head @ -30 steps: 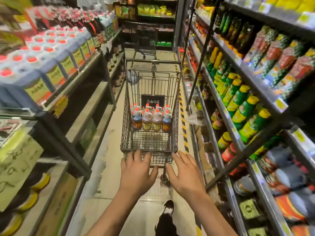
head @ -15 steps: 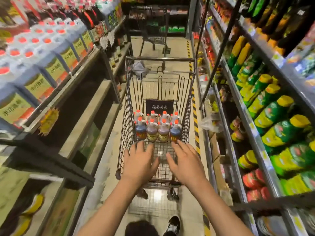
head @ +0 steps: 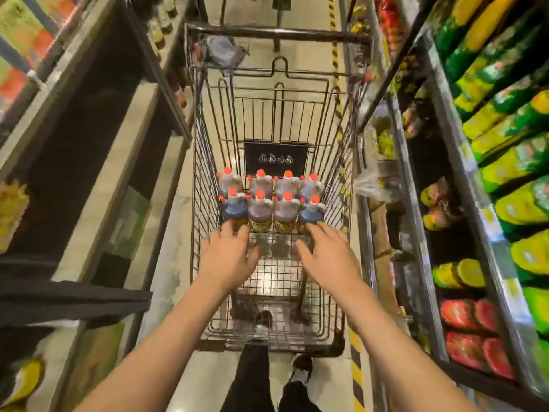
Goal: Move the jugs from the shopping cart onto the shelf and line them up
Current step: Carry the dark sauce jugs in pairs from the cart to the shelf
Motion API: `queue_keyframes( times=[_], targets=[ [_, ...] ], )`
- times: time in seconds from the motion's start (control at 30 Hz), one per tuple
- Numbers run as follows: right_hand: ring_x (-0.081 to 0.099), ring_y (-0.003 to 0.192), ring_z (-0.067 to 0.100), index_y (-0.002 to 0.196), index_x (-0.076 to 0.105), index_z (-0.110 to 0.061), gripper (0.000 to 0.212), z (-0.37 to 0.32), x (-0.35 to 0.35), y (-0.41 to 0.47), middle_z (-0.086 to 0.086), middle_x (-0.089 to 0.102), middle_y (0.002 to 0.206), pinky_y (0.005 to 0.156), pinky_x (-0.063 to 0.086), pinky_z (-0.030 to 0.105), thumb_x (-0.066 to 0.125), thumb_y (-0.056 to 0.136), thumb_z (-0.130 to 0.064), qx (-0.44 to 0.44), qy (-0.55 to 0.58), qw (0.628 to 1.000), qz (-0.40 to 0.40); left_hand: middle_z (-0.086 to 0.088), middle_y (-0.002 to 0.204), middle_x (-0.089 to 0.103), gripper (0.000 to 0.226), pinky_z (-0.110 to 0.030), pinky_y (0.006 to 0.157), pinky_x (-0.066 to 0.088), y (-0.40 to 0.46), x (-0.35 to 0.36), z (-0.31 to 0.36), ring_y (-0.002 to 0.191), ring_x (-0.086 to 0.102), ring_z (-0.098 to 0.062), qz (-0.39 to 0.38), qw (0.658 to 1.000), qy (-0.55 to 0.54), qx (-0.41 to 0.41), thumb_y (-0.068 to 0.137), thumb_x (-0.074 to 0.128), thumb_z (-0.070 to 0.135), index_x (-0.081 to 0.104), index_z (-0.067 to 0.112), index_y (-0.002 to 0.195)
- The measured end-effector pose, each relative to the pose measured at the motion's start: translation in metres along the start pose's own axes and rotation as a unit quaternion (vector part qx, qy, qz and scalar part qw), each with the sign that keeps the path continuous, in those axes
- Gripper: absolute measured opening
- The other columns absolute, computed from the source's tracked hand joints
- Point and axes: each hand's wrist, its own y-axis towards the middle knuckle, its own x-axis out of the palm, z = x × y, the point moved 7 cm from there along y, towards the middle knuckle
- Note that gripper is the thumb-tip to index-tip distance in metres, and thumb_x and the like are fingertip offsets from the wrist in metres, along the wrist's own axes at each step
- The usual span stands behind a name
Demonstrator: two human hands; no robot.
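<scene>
Change: both hands have reached further into the cart since half a second ago, from its near end up to the front row of jugs; the view now looks more steeply down.
Left hand [head: 227,257]: over the cart floor, fingers spread and fairly straight, tips at the base of the left blue jug [head: 234,208]; grip wide, holding nothing.
Right hand [head: 328,257]: mirrors it, fingers spread, tips at the base of the right blue jug [head: 310,214]; grip wide, holding nothing. Motion blur leaves it unclear whether either hand's fingertips actually touch.
Jugs [head: 271,197]: eight, upright, red caps, in two rows of four across the far half of the cart, touching side by side. The near row has blue ones at the ends and two brown ones between.
Cart [head: 276,32]: wire basket in the aisle, a black sign [head: 276,157] on its far wall behind the jugs.
Shelf [head: 118,162]: on the left, beige boards, just beside the cart.
Right racks [head: 505,162]: green and yellow bottles, blurred.
Legs: dark trousers and a shoe [head: 301,371] below the cart.
</scene>
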Motion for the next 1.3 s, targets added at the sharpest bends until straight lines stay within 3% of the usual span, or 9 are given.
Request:
queue_keyframes(
  times=[0.27,0.5,0.6,0.7,0.83,0.97,1.1,1.2,1.3],
  targets=[
    [0.057,0.115,0.041,0.124,0.054,-0.013,0.043,0.048,0.074,0.15,0.016,0.06,0.124,0.092,0.051,0.048,0.054,0.091,-0.04,0.066,-0.004,0.998,-0.023,-0.016,0.131,0.049,0.057,-0.052,0.098,0.047,0.148,0.066,-0.057,0.119,0.051,-0.039,-0.053,0.998,-0.018,-0.021,0.088,0.059,0.043,0.042,0.018,0.136],
    [0.058,0.111,0.044,0.122,0.058,-0.012,0.039,0.09,0.119,0.216,0.02,0.055,0.125,0.089,0.053,0.046,0.07,0.086,-0.022,0.084,-0.04,0.994,-0.058,-0.023,0.136,0.041,0.055,-0.058,0.103,0.041,0.228,0.114,-0.086,0.121,0.046,-0.048,-0.08,0.995,-0.049,-0.032,0.086,0.06,0.043,0.039,0.021,0.131],
    [0.059,0.103,0.043,0.108,0.065,-0.011,0.027,0.098,0.122,0.22,0.019,0.058,0.113,0.084,0.051,0.043,0.067,0.081,-0.008,0.066,-0.016,0.997,-0.025,-0.021,0.132,0.046,0.054,-0.054,0.099,0.045,0.239,0.124,-0.09,0.117,0.052,-0.047,-0.085,0.995,-0.053,-0.028,0.084,0.064,0.04,0.046,0.021,0.131],
    [0.059,0.094,0.04,0.092,0.067,-0.008,0.014,0.095,0.12,0.216,0.018,0.057,0.102,0.074,0.046,0.04,0.062,0.079,-0.003,0.039,0.004,0.999,-0.007,-0.02,0.118,0.059,0.053,-0.05,0.087,0.052,0.236,0.116,-0.089,0.104,0.061,-0.044,-0.038,0.995,-0.09,-0.01,0.078,0.05,0.046,0.057,0.019,0.123],
    [0.059,0.091,0.036,0.082,0.066,-0.016,0.007,0.092,0.122,0.198,0.007,0.05,0.093,0.072,0.05,0.041,0.061,0.086,-0.013,0.056,0.007,0.997,-0.045,-0.021,0.099,0.063,0.023,-0.047,0.075,0.052,0.214,0.116,-0.089,0.091,0.063,-0.044,-0.025,0.998,-0.065,0.007,0.082,0.064,0.019,0.066,0.01,0.103],
    [0.06,0.092,0.032,0.086,0.067,-0.023,0.011,0.086,0.127,0.174,0.003,0.052,0.097,0.066,0.046,0.036,0.065,0.089,-0.012,0.031,-0.011,0.998,-0.058,-0.017,0.083,0.065,0.014,-0.041,0.065,0.05,0.186,0.117,-0.081,0.077,0.065,-0.039,-0.012,0.996,-0.057,0.066,0.075,0.078,0.012,0.071,0.01,0.086],
    [0.059,0.096,0.019,0.098,0.068,-0.03,0.016,0.065,0.148,0.149,-0.006,0.057,0.103,0.082,0.055,0.04,0.068,0.088,-0.017,0.004,-0.001,0.995,-0.095,-0.01,0.072,0.066,0.011,-0.032,0.058,0.042,0.155,0.1,-0.061,0.066,0.065,-0.033,0.019,0.991,-0.082,0.106,0.071,0.08,0.013,0.072,0.013,0.078],
    [0.058,0.098,0.012,0.1,0.063,-0.033,0.014,0.051,0.161,0.125,-0.013,0.059,0.103,0.083,0.049,0.031,0.067,0.091,-0.023,-0.025,0.038,0.994,-0.104,-0.008,0.079,0.066,0.008,-0.032,0.064,0.041,0.127,0.105,-0.051,0.072,0.064,-0.03,-0.013,0.989,-0.098,0.112,0.08,0.071,0.02,0.072,0.018,0.087],
    [0.054,0.079,0.002,0.097,0.061,-0.024,0.013,0.029,0.163,0.106,-0.014,0.06,0.091,0.064,0.034,0.02,0.066,0.091,-0.014,-0.049,0.108,0.988,-0.102,0.0,0.106,0.068,0.017,-0.045,0.098,0.048,0.103,0.122,-0.04,0.104,0.063,-0.023,-0.112,0.983,-0.1,0.109,0.092,0.065,0.026,0.068,0.032,0.108]
  ],
)
